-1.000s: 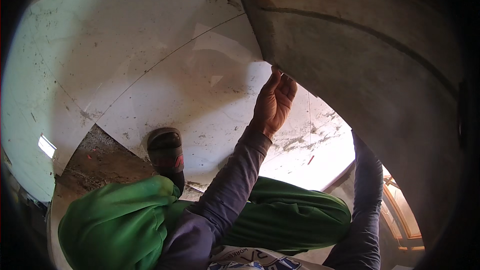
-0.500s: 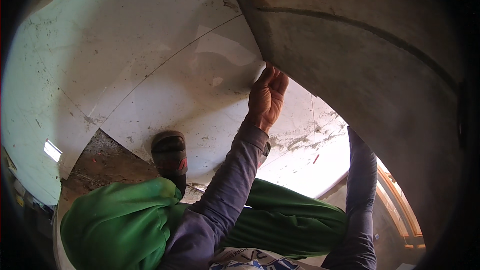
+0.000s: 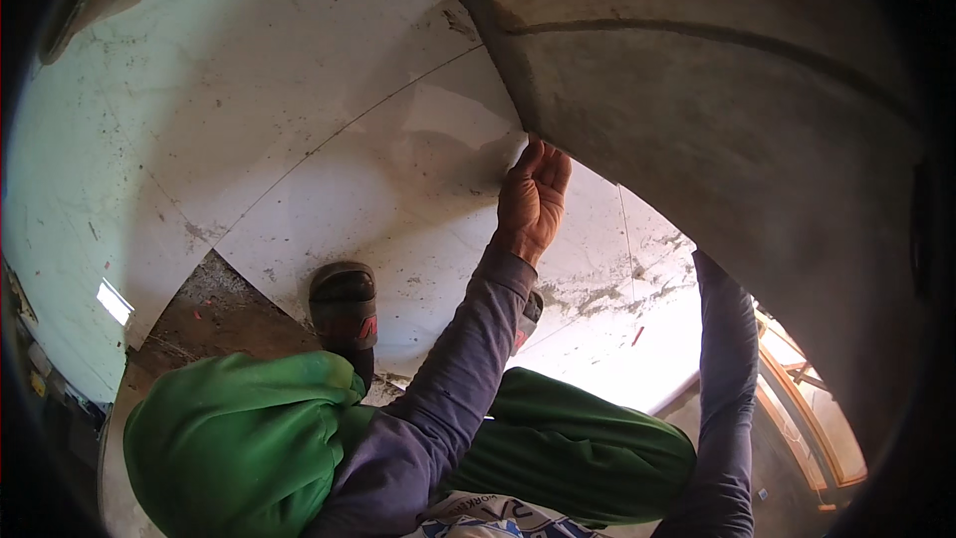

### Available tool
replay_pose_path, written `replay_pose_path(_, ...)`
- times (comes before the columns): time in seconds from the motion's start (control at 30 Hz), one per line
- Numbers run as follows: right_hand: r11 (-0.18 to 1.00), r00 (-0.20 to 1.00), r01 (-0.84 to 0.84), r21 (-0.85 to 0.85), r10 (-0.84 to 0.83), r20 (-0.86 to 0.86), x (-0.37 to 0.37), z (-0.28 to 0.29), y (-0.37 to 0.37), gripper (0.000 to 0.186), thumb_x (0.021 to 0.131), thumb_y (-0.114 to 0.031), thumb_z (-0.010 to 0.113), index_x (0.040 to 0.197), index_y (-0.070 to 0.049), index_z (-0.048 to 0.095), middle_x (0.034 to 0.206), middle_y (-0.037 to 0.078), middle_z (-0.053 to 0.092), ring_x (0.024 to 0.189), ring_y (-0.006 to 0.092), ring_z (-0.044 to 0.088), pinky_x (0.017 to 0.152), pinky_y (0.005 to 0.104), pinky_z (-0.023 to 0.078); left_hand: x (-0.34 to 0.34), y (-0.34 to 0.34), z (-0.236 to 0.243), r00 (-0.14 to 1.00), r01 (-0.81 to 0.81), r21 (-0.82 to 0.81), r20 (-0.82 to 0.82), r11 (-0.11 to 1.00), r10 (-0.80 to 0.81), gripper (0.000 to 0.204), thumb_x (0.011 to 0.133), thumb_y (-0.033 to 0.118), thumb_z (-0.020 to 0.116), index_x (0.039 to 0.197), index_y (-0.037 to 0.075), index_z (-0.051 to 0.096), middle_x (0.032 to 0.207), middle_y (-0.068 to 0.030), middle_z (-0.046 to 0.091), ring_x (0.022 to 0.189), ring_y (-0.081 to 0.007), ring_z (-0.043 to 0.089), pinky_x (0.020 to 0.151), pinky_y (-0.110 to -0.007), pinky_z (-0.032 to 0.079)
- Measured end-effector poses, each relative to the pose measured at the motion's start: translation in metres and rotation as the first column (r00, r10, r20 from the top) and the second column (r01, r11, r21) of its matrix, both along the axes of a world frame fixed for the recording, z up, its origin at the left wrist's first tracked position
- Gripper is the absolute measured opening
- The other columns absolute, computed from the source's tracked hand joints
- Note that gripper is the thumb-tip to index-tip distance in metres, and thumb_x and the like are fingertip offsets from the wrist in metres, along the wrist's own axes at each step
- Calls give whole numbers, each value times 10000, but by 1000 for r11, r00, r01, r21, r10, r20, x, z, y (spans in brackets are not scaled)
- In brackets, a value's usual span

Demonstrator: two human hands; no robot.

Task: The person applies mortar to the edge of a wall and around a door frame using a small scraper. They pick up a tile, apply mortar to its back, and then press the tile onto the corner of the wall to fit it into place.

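Observation:
A large grey-brown panel (image 3: 717, 139) with a dusty, cement-like face tilts across the upper right. My left hand (image 3: 533, 201) has its palm turned up and its fingers hooked at the panel's lower edge; the fingertips are hidden behind that edge. My right forearm (image 3: 727, 359), in a purple-grey sleeve, reaches up behind the panel, which covers the whole right hand. Below the panel lie large whitish floor tiles (image 3: 289, 204) with thin joints and grey smears.
My green-trousered legs (image 3: 239, 438) are bent, and a dark shoe (image 3: 344, 304) stands on the tiles. At the left, a patch of rough brown ground (image 3: 214, 309) shows beside the tile edge. Orange-brown wooden frames (image 3: 797, 418) lean at the lower right.
The whole view has shifted slightly, bringing more of the wooden frames in at the right. My left hand stays at the same place on the panel's edge.

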State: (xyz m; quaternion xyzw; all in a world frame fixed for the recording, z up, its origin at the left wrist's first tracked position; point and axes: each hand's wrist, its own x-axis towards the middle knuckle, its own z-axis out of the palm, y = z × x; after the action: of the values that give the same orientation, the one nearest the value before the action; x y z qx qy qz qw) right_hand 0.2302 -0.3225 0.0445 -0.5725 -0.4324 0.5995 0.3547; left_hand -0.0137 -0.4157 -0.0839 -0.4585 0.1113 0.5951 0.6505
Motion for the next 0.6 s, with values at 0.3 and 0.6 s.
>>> replay_pose_path(0.3, 999, 973, -36, -35, 27, -230, 13, -64, 24, 249, 1066, -356, 545, 986, -130, 613, 919, 3, 627, 626, 90, 506, 540, 309, 425, -6, -2, 35, 997, 4, 222, -78, 975, 13, 233, 1060, 49, 553, 1284, -2, 591, 1307, -128, 676, 1222, -236, 665, 1070, -384, 588)
replay_pose_path(0.6, 1000, 999, -25, 6, 25, -45, -74, -19, 20, 530, 1018, -522, 512, 1169, -25, 612, 617, 56, 545, 787, 172, 572, 820, 428, 517, -24, -14, 53, 629, 411, -103, -687, 906, -363, 301, 1047, 148, 602, 1307, -2, 622, 1255, -147, 709, 1116, -229, 713, 910, -306, 596)
